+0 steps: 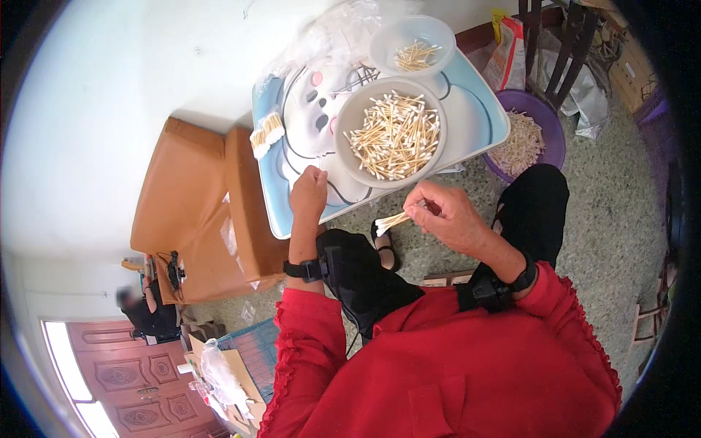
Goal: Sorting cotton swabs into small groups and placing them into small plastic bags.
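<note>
My right hand (447,215) pinches a small bunch of cotton swabs (393,222), held in the air just off the near edge of the table, their white tips pointing left. At the table's near left part my left hand (309,193) is closed, and what its fingertips hold, if anything, is too small to make out. Between and beyond the hands stands a grey-white bowl (346,157) heaped with loose wooden cotton swabs (394,135). Farther back, a smaller translucent bowl (381,45) contains fewer swabs. Bundled swabs (268,134) lie at the table's left edge.
The light-blue table (467,117) carries a cartoon print and crumpled clear plastic bags (328,40). On the floor to the right is a purple basin (553,131) full of swabs. A brown covered box-like piece (182,197) stands left; another person (142,310) is at the far left.
</note>
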{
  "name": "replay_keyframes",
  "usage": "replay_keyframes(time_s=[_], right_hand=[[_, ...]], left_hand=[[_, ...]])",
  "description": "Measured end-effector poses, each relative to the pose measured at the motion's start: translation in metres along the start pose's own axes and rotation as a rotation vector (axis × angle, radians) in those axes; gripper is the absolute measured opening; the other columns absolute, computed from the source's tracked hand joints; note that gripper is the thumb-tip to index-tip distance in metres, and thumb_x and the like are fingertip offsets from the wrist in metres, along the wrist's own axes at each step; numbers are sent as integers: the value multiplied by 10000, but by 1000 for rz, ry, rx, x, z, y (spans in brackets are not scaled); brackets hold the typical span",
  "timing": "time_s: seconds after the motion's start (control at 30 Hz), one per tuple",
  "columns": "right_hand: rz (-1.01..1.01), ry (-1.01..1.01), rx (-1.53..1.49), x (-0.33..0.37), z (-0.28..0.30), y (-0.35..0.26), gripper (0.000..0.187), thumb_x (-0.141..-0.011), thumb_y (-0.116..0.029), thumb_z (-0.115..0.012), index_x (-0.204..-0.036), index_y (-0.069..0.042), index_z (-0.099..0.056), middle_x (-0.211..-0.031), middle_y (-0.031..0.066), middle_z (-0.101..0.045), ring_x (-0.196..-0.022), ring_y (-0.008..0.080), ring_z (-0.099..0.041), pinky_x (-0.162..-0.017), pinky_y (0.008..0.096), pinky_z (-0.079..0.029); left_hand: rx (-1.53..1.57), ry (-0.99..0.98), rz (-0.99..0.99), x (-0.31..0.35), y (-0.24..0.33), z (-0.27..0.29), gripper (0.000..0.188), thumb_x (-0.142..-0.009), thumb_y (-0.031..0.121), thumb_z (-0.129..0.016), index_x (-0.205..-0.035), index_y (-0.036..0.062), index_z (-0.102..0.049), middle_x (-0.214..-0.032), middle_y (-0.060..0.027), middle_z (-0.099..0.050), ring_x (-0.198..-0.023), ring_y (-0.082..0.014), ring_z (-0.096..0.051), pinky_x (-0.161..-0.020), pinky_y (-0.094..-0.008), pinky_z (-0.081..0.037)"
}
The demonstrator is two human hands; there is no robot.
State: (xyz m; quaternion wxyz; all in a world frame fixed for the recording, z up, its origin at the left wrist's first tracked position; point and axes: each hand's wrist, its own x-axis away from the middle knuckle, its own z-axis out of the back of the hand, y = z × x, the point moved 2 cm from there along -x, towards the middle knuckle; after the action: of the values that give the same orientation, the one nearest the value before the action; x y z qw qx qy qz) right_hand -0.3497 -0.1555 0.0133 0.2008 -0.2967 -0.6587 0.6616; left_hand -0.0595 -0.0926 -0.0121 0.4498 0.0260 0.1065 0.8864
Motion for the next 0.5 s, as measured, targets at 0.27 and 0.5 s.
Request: replay_keyframes(time_s=[0.27,0.5], right_hand=[[37,-33,81,0,-13,0,115,-847,-137,-569,-832,-23,-562,-609,-5,-516,-528,46,-467,-473,224,-367],[38,-52,92,1,-27,-4,114,-837,-136,-575,-833,-22,-562,-601,-4,-515,-523,49,-468,-469,226,-363]], left_hand=[[590,-156,80,-1,-25,-12,186,-848,155,-511,-785,-6,-580,-622,-23,-552,-540,-93,-500,-496,-227,-401],[741,-224,147,8,-19,-3,191,-836,180,-532,-844,4,-607,-646,-19,-574,-552,-83,-528,-513,-207,-412]])
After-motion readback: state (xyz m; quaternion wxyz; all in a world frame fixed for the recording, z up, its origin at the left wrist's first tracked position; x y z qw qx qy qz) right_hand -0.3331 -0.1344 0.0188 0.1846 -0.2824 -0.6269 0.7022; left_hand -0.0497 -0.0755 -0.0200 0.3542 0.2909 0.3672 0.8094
